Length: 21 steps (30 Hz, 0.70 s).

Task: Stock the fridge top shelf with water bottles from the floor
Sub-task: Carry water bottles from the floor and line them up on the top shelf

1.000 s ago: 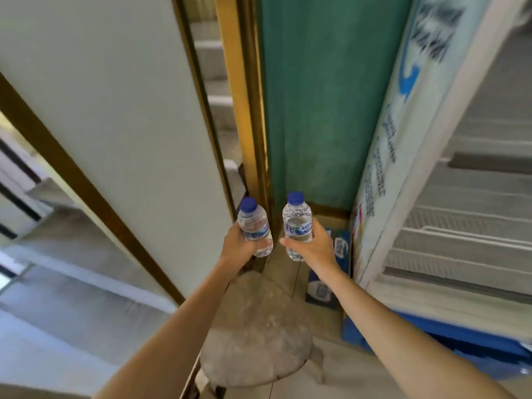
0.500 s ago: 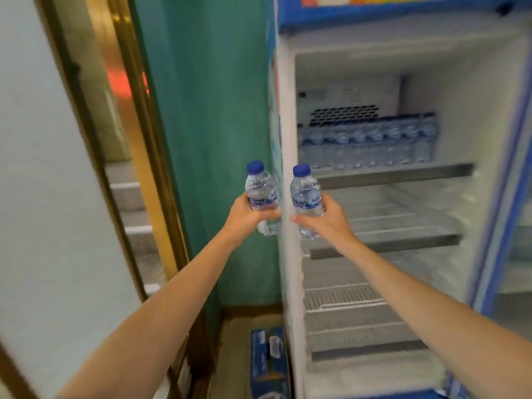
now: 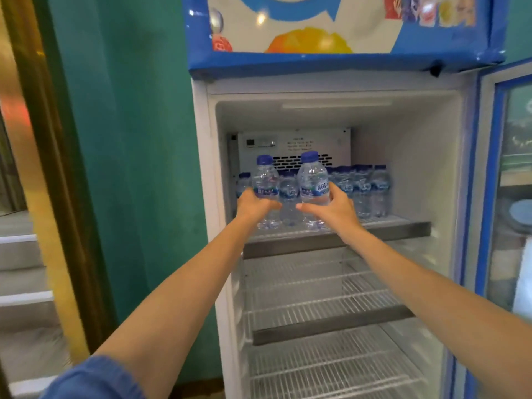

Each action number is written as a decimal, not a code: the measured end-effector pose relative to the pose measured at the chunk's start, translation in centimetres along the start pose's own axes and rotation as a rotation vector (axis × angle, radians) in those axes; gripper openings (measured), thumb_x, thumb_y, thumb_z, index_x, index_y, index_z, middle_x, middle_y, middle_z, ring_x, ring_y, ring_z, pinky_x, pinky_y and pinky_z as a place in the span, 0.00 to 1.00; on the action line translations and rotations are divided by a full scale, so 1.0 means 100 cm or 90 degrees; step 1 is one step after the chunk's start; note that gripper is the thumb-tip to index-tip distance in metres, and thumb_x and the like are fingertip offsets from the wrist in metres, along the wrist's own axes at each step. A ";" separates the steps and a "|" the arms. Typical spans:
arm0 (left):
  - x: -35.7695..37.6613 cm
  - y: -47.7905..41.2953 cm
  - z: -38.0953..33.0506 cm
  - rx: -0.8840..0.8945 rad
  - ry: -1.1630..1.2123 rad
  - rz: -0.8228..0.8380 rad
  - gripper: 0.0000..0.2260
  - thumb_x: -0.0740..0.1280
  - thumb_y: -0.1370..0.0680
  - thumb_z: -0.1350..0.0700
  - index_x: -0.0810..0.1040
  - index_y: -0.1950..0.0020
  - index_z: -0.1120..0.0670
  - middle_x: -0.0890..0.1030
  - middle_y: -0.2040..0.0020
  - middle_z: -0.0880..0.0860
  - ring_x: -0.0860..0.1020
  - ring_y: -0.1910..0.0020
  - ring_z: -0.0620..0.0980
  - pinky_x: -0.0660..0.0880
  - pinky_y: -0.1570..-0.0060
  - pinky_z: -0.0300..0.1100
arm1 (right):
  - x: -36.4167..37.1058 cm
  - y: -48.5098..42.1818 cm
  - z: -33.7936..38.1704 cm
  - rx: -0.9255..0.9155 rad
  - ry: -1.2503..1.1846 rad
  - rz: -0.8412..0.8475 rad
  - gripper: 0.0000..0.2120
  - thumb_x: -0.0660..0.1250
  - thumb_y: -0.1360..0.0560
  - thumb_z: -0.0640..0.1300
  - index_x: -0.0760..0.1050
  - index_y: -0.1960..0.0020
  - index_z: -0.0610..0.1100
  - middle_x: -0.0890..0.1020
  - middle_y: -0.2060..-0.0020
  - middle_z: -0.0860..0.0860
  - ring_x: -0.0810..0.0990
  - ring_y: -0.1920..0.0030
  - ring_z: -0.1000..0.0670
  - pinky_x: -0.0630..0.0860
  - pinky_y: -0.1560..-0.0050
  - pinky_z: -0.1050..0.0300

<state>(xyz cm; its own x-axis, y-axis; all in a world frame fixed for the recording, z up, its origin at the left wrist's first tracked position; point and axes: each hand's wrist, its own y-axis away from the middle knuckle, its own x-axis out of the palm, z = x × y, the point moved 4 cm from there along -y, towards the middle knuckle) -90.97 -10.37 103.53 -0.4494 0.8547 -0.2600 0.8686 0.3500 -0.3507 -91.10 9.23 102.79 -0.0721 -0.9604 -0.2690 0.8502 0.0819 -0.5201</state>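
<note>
Teal wall [image 3: 138, 139] left of open fridge [image 3: 417, 168], stairs [image 3: 20, 283] at far left, glass door [image 3: 506, 197] swung out on the right. Inside, top shelf [image 3: 388, 230] with a row of water bottles [image 3: 362, 188] along the back, wire shelves [image 3: 316, 309] below. Left bottle [image 3: 266, 180] upright in left hand [image 3: 256, 204], grip curled round the label. Right bottle [image 3: 312, 180] upright in right hand [image 3: 331, 208], grip wrapped likewise. Both bases low at the top shelf's front, left half, just ahead of the row; contact unclear.

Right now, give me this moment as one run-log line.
left hand: grips left bottle | right hand: grips right bottle | both: upright at top shelf front, contact unclear | rear bottles: lined along back | door: open
</note>
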 end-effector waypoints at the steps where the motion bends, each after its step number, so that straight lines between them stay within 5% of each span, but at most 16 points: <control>1: 0.004 -0.011 0.004 -0.016 0.001 -0.002 0.27 0.79 0.37 0.59 0.77 0.39 0.58 0.81 0.44 0.56 0.79 0.43 0.56 0.75 0.39 0.50 | 0.000 -0.009 -0.008 0.005 -0.007 0.009 0.32 0.80 0.37 0.51 0.71 0.36 0.49 0.79 0.45 0.53 0.78 0.43 0.50 0.73 0.42 0.54; 5: 0.028 -0.055 0.017 -0.068 0.025 -0.014 0.24 0.75 0.31 0.65 0.73 0.37 0.61 0.78 0.40 0.54 0.75 0.40 0.52 0.73 0.40 0.43 | -0.002 -0.051 -0.033 -0.001 0.016 0.059 0.36 0.79 0.36 0.50 0.69 0.32 0.45 0.77 0.44 0.52 0.75 0.45 0.51 0.71 0.43 0.57; 11: 0.048 -0.090 0.045 -0.117 -0.016 -0.040 0.27 0.76 0.32 0.62 0.71 0.35 0.57 0.77 0.40 0.55 0.76 0.42 0.55 0.72 0.51 0.44 | 0.027 -0.091 -0.065 0.064 -0.035 0.120 0.47 0.78 0.34 0.48 0.56 0.24 0.43 0.68 0.28 0.46 0.67 0.29 0.45 0.66 0.32 0.51; 18: 0.063 -0.108 0.062 -0.157 0.020 -0.005 0.19 0.74 0.33 0.65 0.76 0.43 0.55 0.80 0.51 0.52 0.77 0.54 0.52 0.74 0.54 0.46 | 0.046 -0.102 -0.089 0.156 -0.063 0.173 0.43 0.80 0.37 0.45 0.63 0.27 0.45 0.77 0.36 0.46 0.78 0.40 0.44 0.76 0.39 0.46; 21: 0.066 -0.119 0.065 -0.138 0.030 0.014 0.26 0.73 0.35 0.67 0.74 0.38 0.58 0.81 0.45 0.54 0.79 0.45 0.56 0.77 0.45 0.51 | 0.046 -0.104 -0.098 0.197 -0.108 0.171 0.45 0.81 0.38 0.43 0.61 0.27 0.45 0.78 0.37 0.45 0.78 0.40 0.44 0.76 0.39 0.44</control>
<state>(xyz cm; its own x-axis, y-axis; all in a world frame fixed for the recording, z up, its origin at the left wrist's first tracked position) -105.59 -11.39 100.13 -0.4246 0.8779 -0.2215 0.9046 0.4016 -0.1427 -105.43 6.53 99.02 0.2375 -0.9481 -0.2112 0.9450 0.2759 -0.1757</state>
